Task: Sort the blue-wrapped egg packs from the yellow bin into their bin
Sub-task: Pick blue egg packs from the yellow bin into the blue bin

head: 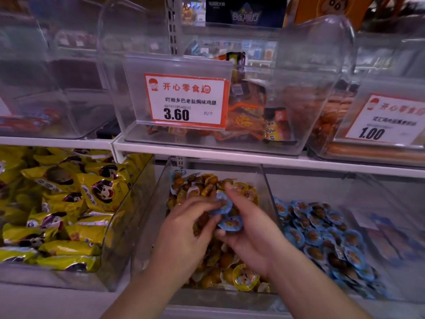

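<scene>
We are at a shop shelf (230, 155) of clear plastic bins, with a price tag (186, 101) reading 3.60 on the bin above. Both our hands are over the middle bin (158, 196), the one full of yellow-wrapped egg packs (245, 277). Our left hand (184, 229) pinches one blue-wrapped egg pack (222, 202) at its fingertips, and our right hand (250, 229) curls round a second blue pack (230, 223), so we count two blue packs in hand, both above the yellow heap. To do this step well, we judge we should gather both packs into the right hand, carry them over the clear divider, and drop them in the blue bin (391, 226) just to the right, then check the back left corner, where a blue-edged pack (177, 174) seems to lie. The blue and yellow heaps are too many and too blurred to count.
</scene>
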Demonstrator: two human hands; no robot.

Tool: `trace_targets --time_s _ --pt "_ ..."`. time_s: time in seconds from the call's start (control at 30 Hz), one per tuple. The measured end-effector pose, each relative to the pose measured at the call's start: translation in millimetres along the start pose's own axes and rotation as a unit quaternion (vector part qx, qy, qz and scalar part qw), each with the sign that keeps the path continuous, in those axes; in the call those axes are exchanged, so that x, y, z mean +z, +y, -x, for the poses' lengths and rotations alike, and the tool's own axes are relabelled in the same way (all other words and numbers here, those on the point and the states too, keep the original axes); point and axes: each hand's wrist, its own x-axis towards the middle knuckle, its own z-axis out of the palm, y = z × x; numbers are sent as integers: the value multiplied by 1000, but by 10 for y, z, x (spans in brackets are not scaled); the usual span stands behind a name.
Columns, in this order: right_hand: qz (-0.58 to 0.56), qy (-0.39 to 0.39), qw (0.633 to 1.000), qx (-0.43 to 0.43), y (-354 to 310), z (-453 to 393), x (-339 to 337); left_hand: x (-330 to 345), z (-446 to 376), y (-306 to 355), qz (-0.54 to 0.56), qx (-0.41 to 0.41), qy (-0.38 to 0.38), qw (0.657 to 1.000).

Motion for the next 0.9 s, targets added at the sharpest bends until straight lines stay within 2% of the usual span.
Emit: trace_targets --time_s 0.1,0.2,0.27,0.37,0.43,0.47,0.53,0.6,0.67,0.8,0.9 --pt "19 71 995 -70 -70 36 -39 40 0 52 6 15 -14 1000" --pt "13 78 990 -114 -273 122 -233 96 18 29 17 21 -2 1000" --pt "23 83 986 -145 -423 189 -431 116 23 -55 -34 -7 -21 999" --pt "131 184 948 -223 -642 268 -867 195 31 -188 -149 -53 -87 983" --pt "222 264 915 -207 -741 280 -1116 226 24 -242 -179 -69 -138 972" --pt "245 279 912 -173 -778 269 -1226 225 20 -264 -178 -66 -157 969" --pt "253 268 924 -99 -820 236 -1431 195 26 -301 -189 -51 -189 962" --pt "282 278 914 -84 -855 211 -1586 154 34 -316 -234 -28 -211 949" --pt "331 302 882 -144 -868 232 -1595 119 43 -321 -263 -28 -236 935" --pt "348 299 846 -271 -736 291 -1304 6 13 -345 -289 -69 -280 913" --pt "464 208 780 -364 -531 374 -961 -128 4 -345 -321 -83 -299 895"
